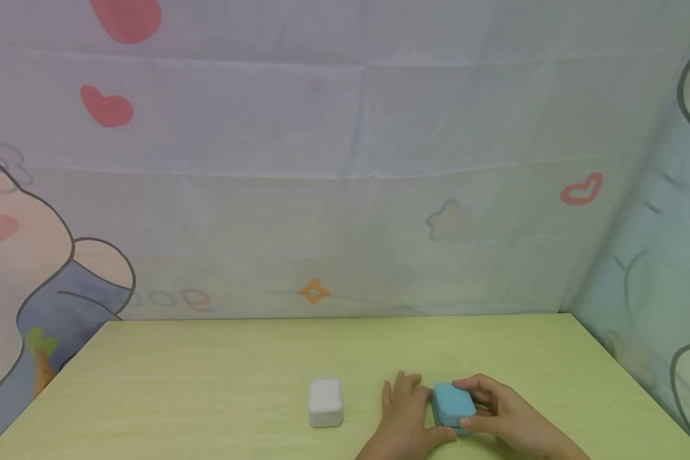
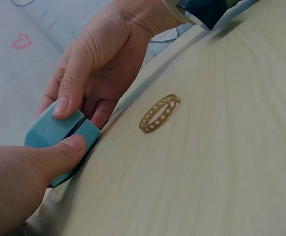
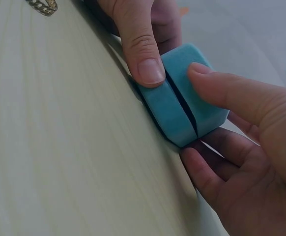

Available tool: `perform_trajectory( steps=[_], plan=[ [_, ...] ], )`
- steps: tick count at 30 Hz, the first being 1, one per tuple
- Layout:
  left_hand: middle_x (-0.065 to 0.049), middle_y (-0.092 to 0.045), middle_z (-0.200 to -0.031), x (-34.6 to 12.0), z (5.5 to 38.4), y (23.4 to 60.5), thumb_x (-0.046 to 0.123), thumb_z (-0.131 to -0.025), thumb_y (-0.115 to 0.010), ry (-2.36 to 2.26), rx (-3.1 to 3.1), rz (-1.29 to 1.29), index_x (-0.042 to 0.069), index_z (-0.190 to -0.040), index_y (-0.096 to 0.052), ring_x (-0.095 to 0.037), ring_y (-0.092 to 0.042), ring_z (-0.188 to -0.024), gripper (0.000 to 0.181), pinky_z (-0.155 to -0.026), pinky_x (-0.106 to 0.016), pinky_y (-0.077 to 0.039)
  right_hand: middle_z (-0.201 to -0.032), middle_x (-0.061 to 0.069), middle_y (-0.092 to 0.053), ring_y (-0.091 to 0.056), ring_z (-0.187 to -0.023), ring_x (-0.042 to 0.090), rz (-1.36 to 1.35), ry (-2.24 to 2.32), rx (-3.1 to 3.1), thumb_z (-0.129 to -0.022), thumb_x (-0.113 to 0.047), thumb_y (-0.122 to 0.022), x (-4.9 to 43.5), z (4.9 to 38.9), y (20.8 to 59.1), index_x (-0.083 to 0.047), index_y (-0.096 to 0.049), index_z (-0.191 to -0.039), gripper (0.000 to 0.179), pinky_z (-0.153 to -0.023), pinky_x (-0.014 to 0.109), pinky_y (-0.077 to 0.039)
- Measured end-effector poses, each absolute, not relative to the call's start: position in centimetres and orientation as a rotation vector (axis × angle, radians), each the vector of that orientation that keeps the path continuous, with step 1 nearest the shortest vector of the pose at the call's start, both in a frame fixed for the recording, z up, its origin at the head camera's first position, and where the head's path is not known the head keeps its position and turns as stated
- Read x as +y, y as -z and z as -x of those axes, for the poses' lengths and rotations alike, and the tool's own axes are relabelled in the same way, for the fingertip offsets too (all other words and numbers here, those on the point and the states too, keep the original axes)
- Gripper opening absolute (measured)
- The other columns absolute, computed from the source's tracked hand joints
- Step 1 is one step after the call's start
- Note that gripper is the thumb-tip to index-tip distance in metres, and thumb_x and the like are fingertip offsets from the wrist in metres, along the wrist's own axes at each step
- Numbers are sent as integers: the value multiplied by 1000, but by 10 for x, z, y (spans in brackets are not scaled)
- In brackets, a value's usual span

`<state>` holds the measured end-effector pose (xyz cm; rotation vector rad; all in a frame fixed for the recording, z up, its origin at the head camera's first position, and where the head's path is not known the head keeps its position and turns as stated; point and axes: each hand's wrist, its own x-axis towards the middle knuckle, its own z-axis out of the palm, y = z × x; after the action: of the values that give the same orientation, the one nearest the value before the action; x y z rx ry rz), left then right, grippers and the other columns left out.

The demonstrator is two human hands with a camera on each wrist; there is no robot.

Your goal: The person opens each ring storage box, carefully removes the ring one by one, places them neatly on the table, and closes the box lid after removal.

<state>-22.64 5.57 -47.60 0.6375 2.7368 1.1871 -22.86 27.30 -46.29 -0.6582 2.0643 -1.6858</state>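
A small light-blue two-part case [image 1: 453,404] sits at the front right of the table, a dark narrow gap running between its halves. My left hand [image 1: 405,415] holds the lower half, with its thumb [image 2: 67,155] across the front and the other fingers at the far side. The right hand [image 1: 500,412] pinches the upper half from the right, thumb [image 3: 212,86] on its surface. In the left wrist view a gold openwork ring-shaped band [image 2: 155,108] lies on the table close by. What is inside the case is hidden.
A white rounded box [image 1: 324,402] stands on the pale wood-grain table [image 1: 207,370], left of both hands. Behind the table hangs a printed cloth [image 1: 322,191] with hearts and cartoon figures. A dark cuff-like piece [image 2: 204,12] shows by the right wrist.
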Motion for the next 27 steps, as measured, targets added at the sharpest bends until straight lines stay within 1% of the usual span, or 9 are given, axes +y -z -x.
perform_trajectory(
  steps=[13,20,23,27],
  plan=[
    [-16,-35,-144,56,226,477,46,-76,-75,-1196,2738,-645,4,-117,-57,-44,-14,-143,62,-113,-64,-5,-134,19,-52,-59,-110,9,660,1700,2043,-94,-7,-56,274,229,464,11,-31,-136,53,-87,22,-50],
    [-16,-35,-144,55,226,477,45,-76,-75,-1204,2731,-646,4,-118,-57,-45,-13,-143,61,-113,-64,-4,-133,14,-53,-59,-110,12,627,1681,2063,-92,-9,-59,274,230,465,7,-33,-136,53,-88,23,-50],
    [-17,-35,-144,56,226,477,44,-76,-76,-1211,2734,-650,4,-117,-57,-45,-13,-143,60,-113,-64,-4,-137,19,-50,-58,-111,13,611,1672,2070,-92,-11,-60,273,230,464,7,-28,-139,59,-88,23,-50],
    [-17,-36,-143,56,226,477,43,-76,-76,-1216,2737,-652,4,-116,-58,-45,-14,-142,59,-112,-65,-4,-142,26,-41,-55,-116,15,586,1683,2042,-92,-12,-60,272,230,464,9,-20,-144,69,-89,24,-51]
  ],
)
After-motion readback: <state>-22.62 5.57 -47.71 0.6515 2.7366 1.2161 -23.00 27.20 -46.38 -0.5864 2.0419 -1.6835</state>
